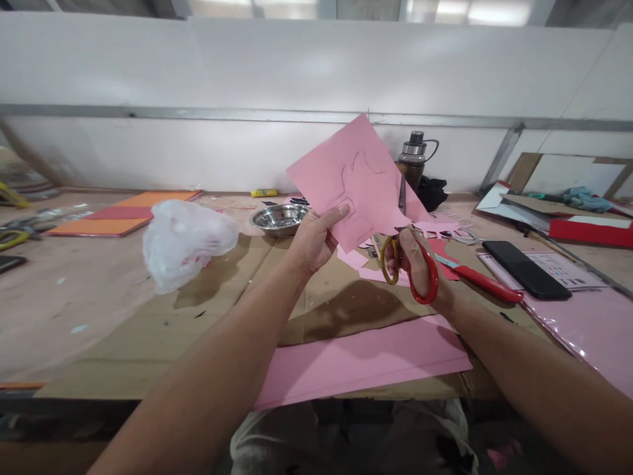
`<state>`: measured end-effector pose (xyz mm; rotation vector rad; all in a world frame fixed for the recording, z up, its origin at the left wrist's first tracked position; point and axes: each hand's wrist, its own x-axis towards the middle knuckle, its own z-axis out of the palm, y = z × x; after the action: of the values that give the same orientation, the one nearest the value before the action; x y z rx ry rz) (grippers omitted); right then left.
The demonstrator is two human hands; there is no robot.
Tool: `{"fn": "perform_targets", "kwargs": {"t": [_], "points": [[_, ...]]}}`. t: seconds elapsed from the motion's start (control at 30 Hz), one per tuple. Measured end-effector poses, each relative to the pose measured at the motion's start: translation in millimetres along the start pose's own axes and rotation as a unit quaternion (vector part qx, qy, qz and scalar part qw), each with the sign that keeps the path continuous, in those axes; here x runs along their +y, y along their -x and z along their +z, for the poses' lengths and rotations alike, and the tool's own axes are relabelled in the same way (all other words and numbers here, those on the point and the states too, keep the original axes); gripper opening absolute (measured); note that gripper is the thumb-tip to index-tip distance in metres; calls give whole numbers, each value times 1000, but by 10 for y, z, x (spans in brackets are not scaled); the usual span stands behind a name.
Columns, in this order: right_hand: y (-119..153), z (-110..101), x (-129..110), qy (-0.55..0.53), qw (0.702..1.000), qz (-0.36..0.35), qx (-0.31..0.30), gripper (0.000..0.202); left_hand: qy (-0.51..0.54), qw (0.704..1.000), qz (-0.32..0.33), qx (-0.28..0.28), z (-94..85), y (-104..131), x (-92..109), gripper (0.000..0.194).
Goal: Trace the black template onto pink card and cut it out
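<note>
A sheet of pink paper (321, 165) with a dark outline drawn on it is held up, tilted, in front of me. My left hand (316, 241) pinches its lower left edge, thumb on the drawn side. My right hand (413, 257) has its fingers through the handles of a pair of scissors (429, 277), one loop red and one yellow. The dark blades point upward at the paper's right side, where a strip stands partly apart. Below, a long pink paper piece (366, 356) lies along the front of the cardboard (148, 343).
Left of my hands are a white plastic bag (185, 241), a metal bowl (279, 219) and orange sheets (123, 212). On the right lie a red-handled knife (487, 284), a black phone (527, 269) and a red folder (588, 231). A bottle (414, 155) stands behind the paper.
</note>
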<state>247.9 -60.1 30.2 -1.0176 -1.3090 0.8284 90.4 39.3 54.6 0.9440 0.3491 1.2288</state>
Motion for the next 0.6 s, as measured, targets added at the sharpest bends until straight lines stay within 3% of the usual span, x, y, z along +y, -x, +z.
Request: {"fn": "perform_targets", "kwargs": {"t": [0.27,0.6], "points": [[9,-5,-8,11,1000,-18,0,49,15,1000,-14,-21,-6,-3,-38,40],[-10,2,-8,18,998,-56,11,48,43,999,-12,-4,14,6,-133,28]]}}
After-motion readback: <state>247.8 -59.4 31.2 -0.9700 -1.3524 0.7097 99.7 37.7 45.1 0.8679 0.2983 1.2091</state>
